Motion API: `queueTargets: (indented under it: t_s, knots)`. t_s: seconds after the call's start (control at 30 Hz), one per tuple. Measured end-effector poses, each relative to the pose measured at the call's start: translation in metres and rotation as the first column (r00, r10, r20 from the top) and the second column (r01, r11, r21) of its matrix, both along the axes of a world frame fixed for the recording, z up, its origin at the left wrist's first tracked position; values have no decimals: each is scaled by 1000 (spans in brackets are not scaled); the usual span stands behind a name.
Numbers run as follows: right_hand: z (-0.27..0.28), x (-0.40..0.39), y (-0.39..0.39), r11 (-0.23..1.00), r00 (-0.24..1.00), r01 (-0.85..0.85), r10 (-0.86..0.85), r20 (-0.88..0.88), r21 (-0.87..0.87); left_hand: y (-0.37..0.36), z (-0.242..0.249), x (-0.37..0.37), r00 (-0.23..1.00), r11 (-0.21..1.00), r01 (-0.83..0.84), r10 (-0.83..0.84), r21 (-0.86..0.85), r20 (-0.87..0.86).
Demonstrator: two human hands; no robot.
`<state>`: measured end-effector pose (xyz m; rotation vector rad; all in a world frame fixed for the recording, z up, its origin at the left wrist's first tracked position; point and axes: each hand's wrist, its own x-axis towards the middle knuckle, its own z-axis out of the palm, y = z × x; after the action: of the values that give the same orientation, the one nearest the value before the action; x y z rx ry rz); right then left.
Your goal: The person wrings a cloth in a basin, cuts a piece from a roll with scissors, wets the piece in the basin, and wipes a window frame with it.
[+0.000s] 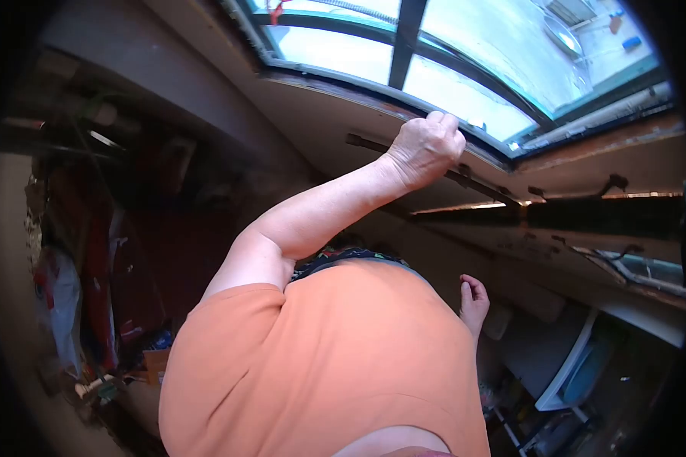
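My left hand (428,149) is raised across my body to the lower edge of a window frame (343,85). Its fingers are curled into a fist, and whatever they may grip is hidden from view. Close behind the wrist runs a dark bar (367,142), partly covered by the hand. Down at my right side is my right hand (474,303), half hidden behind my orange shirt (351,343). Its fingers are loosely bent, with nothing visible in them.
Through the window panes (465,91), a bright area with a blue object (631,43) is visible. A white-edged panel (568,365) stands at lower right. On the dim left side hang a whitish bag (61,301) and red cloth-like material (99,266).
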<state>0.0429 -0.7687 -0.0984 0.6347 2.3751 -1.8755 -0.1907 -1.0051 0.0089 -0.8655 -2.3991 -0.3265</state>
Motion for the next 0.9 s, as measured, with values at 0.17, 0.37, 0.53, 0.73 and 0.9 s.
queueTargets:
  t_s: [0.17, 0.37, 0.53, 0.73, 0.9]
  knots:
    - [-6, -9, -1, 998, 998, -58, 58, -3, 6, -67, 3, -5, 998, 998, -26, 23, -52, -59]
    - [-6, -14, -4, 999, 998, -48, 49, 43, -7, -165, 0, -17, 961, 949, -265, 246, -170, -128]
    - [0, -14, -9, 1000, 998, -23, 25, 61, -19, -220, 3, -27, 930, 892, -363, 327, -270, -171]
    - [-2, -8, -12, 999, 998, 40, -39, 39, -17, -236, 3, -30, 889, 843, -457, 432, -284, -148]
    - [6, -13, -23, 1000, 1000, 8, -8, 12, 9, -196, -2, -25, 895, 866, -445, 418, -227, -157]
